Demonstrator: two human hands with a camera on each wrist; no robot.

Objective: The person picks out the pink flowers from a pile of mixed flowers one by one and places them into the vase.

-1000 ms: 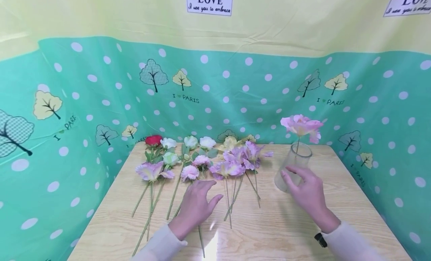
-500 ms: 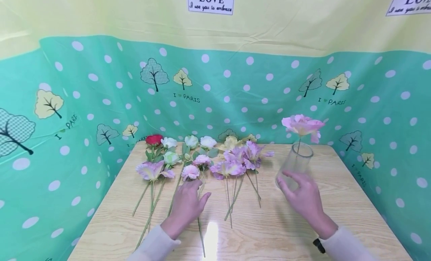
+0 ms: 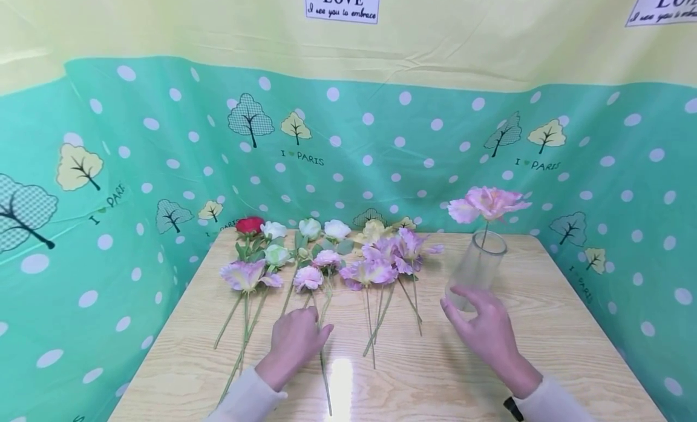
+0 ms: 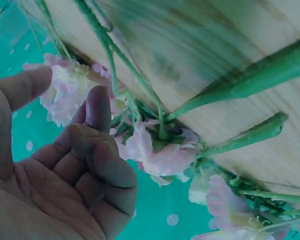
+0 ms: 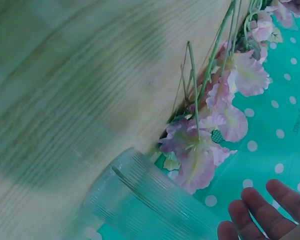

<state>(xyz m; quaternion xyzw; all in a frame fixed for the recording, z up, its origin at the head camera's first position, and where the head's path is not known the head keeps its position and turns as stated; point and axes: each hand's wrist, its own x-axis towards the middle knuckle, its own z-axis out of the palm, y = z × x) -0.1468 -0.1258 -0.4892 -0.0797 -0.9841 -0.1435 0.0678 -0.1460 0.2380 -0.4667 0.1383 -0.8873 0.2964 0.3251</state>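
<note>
My left hand (image 3: 296, 343) hovers over the stems below a small pink flower (image 3: 308, 278). In the left wrist view its fingers are bent and the thumb stands apart, with nothing visible between them. That pink flower (image 4: 160, 150) is just beyond the fingertips. On the right, a clear ribbed vase (image 3: 479, 267) holds one upright pink flower (image 3: 490, 203), its stem inside. My right hand (image 3: 484, 331) is in front of the vase's lower part, thumb and fingers spread. From the right wrist, the vase (image 5: 145, 200) lies close to the relaxed fingertips (image 5: 260, 210).
Lilac flowers (image 3: 370, 270) lie in the middle of the wooden table (image 3: 403, 385), stems toward me. Left of them are a red rose (image 3: 249, 225), white roses (image 3: 336, 230) and another lilac flower (image 3: 245, 276). A polka-dot curtain (image 3: 348, 143) encloses the table's back and sides.
My left hand has moved left and toward me over the pink flowers' stems. My right hand has drawn back slightly from the vase, and the flower in it has turned.
</note>
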